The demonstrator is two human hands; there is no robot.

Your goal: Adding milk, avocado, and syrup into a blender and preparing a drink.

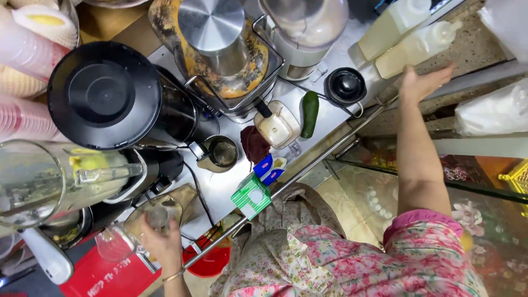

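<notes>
My left hand (161, 242) grips a clear glass cup (147, 219) low at the left, beside a clear plastic jug (114, 242). My right hand (421, 82) is stretched out to the upper right, fingers spread, almost touching a clear squeeze bottle of pale liquid (413, 49) lying on the speckled counter. A second squeeze bottle (391, 24) lies just behind it. My flowered sleeve covers the lower right.
A steel counter (220, 184) carries a black-lidded blender jar (104, 94), a glass blender jug (49, 179), a metal pot (213, 38), a small steel cup (221, 153), a cucumber (309, 113), a green and a blue carton (252, 195), and a black round lid (345, 85). Stacked cups stand at far left.
</notes>
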